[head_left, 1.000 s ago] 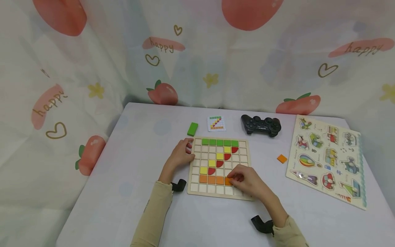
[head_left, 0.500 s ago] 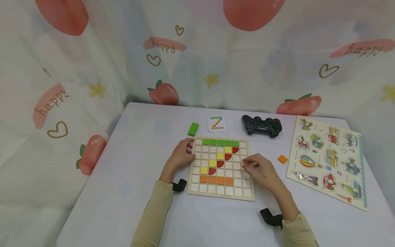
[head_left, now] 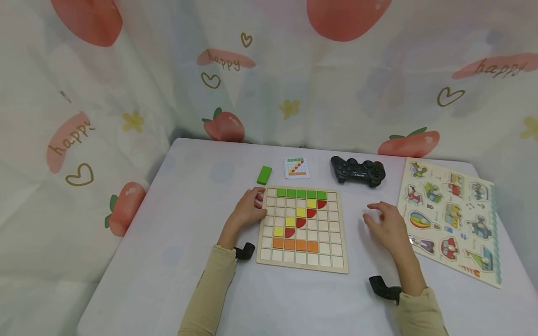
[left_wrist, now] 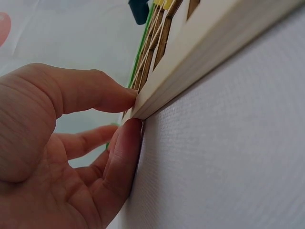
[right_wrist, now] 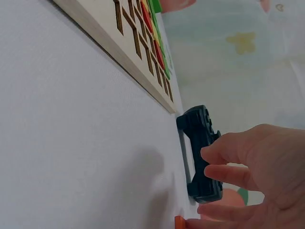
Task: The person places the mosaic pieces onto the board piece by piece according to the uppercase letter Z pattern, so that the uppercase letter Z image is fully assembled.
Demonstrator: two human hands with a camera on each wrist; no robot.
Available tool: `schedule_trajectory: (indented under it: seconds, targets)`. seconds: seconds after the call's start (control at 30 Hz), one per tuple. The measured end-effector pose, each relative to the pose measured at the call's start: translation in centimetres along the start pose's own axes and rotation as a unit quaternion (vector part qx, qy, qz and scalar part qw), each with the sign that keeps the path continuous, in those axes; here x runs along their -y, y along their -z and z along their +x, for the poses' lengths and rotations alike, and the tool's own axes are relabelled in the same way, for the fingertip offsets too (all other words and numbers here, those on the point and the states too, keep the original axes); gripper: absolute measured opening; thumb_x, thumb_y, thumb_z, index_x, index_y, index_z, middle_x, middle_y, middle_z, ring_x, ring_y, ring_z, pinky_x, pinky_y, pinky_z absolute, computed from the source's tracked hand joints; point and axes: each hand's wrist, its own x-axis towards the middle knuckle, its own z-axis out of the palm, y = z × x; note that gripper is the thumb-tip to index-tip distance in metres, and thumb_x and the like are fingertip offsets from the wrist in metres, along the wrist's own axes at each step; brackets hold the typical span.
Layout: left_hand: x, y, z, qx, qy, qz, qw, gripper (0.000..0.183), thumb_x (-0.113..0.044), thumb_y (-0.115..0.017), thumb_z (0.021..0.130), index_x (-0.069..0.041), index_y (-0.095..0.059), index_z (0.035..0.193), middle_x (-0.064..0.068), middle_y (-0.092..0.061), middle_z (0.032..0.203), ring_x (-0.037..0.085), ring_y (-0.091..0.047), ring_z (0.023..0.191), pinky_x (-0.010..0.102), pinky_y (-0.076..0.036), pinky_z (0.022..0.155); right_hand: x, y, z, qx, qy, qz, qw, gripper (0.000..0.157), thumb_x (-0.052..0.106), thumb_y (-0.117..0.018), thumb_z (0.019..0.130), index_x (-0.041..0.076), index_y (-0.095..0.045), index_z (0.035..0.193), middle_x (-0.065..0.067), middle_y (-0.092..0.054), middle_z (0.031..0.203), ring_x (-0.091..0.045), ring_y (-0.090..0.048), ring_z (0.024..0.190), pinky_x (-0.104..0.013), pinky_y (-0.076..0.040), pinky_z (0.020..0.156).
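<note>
A wooden grid board (head_left: 333, 266) lies on the table with several green, yellow, red and orange tiles set in its squares. My left hand (head_left: 248, 207) is at its left edge; in the left wrist view, thumb and a finger (left_wrist: 126, 143) pinch the board's rim (left_wrist: 190, 62). To the right of the board, my right hand (head_left: 387, 228) hovers over the table with thumb and fingers apart and nothing between them. A loose orange tile (right_wrist: 179, 222) shows by the lower fingertips in the right wrist view; whether they touch it I cannot tell. In the head view the hand hides it.
Behind the board lie a green block (head_left: 264, 175) and a small pattern card (head_left: 296, 168). A black game controller (head_left: 358, 171) is at the back right. A picture puzzle board (head_left: 451, 219) lies at the table's right side, partly behind the right hand.
My right hand has let go of an orange tile, which now sits at the right end of the board's orange row. It has moved right, over the loose orange tile. The left hand stays put.
</note>
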Motion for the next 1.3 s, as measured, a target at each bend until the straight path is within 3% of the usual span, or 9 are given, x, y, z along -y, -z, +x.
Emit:
schedule_trajectory:
  seconds: [0.1, 0.3, 0.53, 0.77, 0.97, 1.3]
  targets:
    - [0.0, 0.0, 0.0, -0.001, -0.002, 0.002, 1.0, 0.064, -0.007, -0.071, 0.082, -0.006, -0.047, 0.142, 0.01, -0.054, 0.109, 0.021, -0.057, 0.094, 0.034, -0.049, 0.079, 0.0, 0.1, 0.0, 0.003, -0.007, 0.024, 1.0, 0.038, 0.009, -0.067, 0.089, -0.005, -0.059, 0.124, -0.034, -0.049, 0.129, -0.049, -0.053, 0.11, -0.058, -0.044, 0.093]
    - [0.0, 0.1, 0.0, 0.001, -0.002, 0.0, 1.0, 0.065, -0.007, -0.071, 0.082, -0.005, -0.047, 0.142, 0.01, -0.054, 0.109, 0.022, -0.058, 0.093, 0.034, -0.049, 0.079, -0.3, 0.4, 0.0, 0.022, -0.004, 0.026, 0.999, 0.041, -0.002, -0.065, 0.084, -0.006, -0.059, 0.125, -0.034, -0.044, 0.135, -0.051, -0.043, 0.122, -0.062, -0.039, 0.098]
    - [0.1, 0.1, 0.0, 0.0, -0.002, 0.0, 1.0, 0.065, -0.007, -0.071, 0.082, -0.005, -0.047, 0.142, 0.01, -0.054, 0.109, 0.022, -0.058, 0.094, 0.034, -0.049, 0.08, -0.5, 0.2, 0.3, 0.05, -0.014, -0.032, 0.998, 0.041, -0.009, -0.06, 0.08, -0.008, -0.061, 0.121, -0.034, -0.047, 0.123, -0.045, -0.044, 0.104, -0.06, -0.04, 0.092]
    - [0.2, 0.1, 0.0, 0.005, -0.005, 0.001, 1.0, 0.065, -0.007, -0.07, 0.082, -0.005, -0.046, 0.143, 0.01, -0.054, 0.11, 0.022, -0.058, 0.094, 0.034, -0.048, 0.08, -0.7, 0.4, 0.0, 0.055, -0.014, -0.05, 0.997, 0.044, -0.011, -0.06, 0.078, -0.007, -0.059, 0.122, -0.035, -0.046, 0.123, -0.047, -0.045, 0.104, -0.062, -0.04, 0.091]
    - [0.3, 0.0, 0.1, 0.008, -0.006, 0.0, 0.9999, 0.066, -0.007, -0.071, 0.082, -0.005, -0.046, 0.143, 0.01, -0.054, 0.109, 0.021, -0.058, 0.094, 0.033, -0.048, 0.079, -1.3, 0.9, 0.0, 0.072, -0.008, -0.076, 0.994, 0.049, -0.01, -0.064, 0.073, -0.008, -0.059, 0.121, -0.036, -0.051, 0.112, -0.045, -0.049, 0.092, -0.059, -0.044, 0.083]
    - [0.3, 0.1, 0.1, 0.005, -0.01, 0.004, 0.9999, 0.065, -0.007, -0.071, 0.082, -0.005, -0.046, 0.142, 0.01, -0.054, 0.109, 0.022, -0.058, 0.094, 0.034, -0.048, 0.079, -0.6, 0.6, -0.2, 0.055, 0.011, -0.043, 0.998, 0.031, -0.004, -0.071, 0.081, -0.005, -0.064, 0.111, -0.023, -0.065, 0.094, -0.036, -0.058, 0.082, -0.051, -0.048, 0.075]
